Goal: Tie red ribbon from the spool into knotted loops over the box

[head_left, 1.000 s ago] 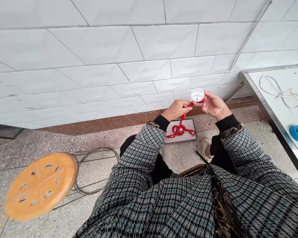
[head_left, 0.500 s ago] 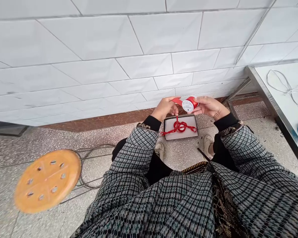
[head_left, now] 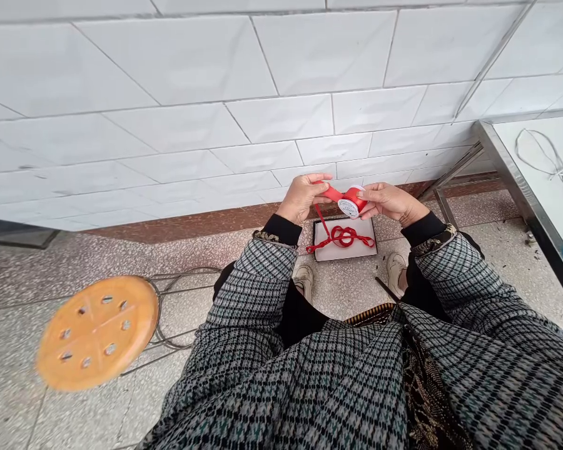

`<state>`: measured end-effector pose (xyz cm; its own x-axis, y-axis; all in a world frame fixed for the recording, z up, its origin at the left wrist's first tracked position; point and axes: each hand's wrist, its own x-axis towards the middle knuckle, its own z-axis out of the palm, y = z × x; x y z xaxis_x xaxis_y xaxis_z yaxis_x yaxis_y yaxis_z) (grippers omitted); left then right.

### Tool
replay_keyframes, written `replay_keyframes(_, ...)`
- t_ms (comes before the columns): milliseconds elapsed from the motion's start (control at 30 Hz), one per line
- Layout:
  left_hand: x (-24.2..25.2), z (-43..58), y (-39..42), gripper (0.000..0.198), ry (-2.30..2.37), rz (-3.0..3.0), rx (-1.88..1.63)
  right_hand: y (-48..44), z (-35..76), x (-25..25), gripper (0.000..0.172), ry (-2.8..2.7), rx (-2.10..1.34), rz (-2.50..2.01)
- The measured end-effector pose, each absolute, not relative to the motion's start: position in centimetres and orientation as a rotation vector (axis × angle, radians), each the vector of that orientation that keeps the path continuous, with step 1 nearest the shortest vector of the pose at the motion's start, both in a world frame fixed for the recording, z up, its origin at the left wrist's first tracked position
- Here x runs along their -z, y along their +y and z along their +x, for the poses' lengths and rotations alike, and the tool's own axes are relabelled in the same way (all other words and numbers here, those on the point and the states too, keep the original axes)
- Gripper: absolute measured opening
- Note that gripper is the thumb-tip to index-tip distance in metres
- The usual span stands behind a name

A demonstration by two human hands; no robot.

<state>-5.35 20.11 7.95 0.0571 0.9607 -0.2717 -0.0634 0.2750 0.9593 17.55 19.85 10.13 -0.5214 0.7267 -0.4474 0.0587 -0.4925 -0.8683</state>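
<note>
Between my two hands is a spool of red ribbon [head_left: 351,206] with a white printed label on its flat side. My right hand [head_left: 388,202] grips the spool by its edge, thumb on top. A short band of red ribbon [head_left: 329,191] runs from the spool to my left hand [head_left: 304,196], which pinches it between thumb and fingers. From my left hand the ribbon hangs down into a shallow white tray with a dark edge [head_left: 340,252] on the floor. Loose loops of red ribbon [head_left: 344,236] lie across that tray.
To my left stands an orange round stool [head_left: 98,334] with holes in its seat and thin metal legs. A metal-edged table [head_left: 530,187] on the right carries a white cable [head_left: 556,164]. White wall tiles [head_left: 281,119] rise close ahead. My shoes flank the tray.
The spool has tilted and shifted slightly left and down. My left hand has moved a little left, and the hanging ribbon now slants down to the right. My view has shifted slightly.
</note>
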Motion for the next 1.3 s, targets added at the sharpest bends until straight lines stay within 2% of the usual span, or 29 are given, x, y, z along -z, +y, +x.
replay_keyframes(167, -7.1, -4.9, 20.9, 0.028, 1.403, 1.130, -1.031, 19.8, 17.1, -9.7, 0.013, -1.458, -1.956, -1.334)
replay_keyframes(300, -6.6, -4.6, 21.4, 0.026, 1.449, 1.152, -1.085, 19.6, 16.5, -9.7, 0.012, -1.661, -1.822, -1.423)
replay_keyframes(467, -6.6, -4.4, 21.5, 0.025, 1.501, 1.091, -1.202, 19.8, 16.0, -8.8, 0.017, -1.912, -1.578, -1.578)
replay_keyframes(633, -6.2, -3.5, 20.8, 0.025, 1.399, 1.051, -1.292, 20.5, 15.5, -7.9, 0.023, -1.938, -1.433, -1.733)
replay_keyframes(800, -5.3, -2.2, 19.7, 0.027, 1.268, 1.167, -1.301, 21.1, 15.3, -7.8, 0.026, -2.017, -1.117, -1.839)
replay_keyframes(1000, -4.4, -0.8, 18.7, 0.033, 1.312, 1.378, -1.283, 21.4, 14.9, -7.0, 0.031, -2.007, -0.925, -1.814)
replay_keyframes(1100, -3.6, -0.4, 18.4, 0.035, 1.304, 1.498, -1.282, 21.8, 14.7, -6.3, 0.027, -1.851, -1.034, -1.799)
replay_keyframes(1300, -2.0, -0.2, 18.4, 0.041, 1.274, 1.783, -1.327, 22.6, 14.2, -5.4, 0.026, -1.214, -1.567, -1.553)
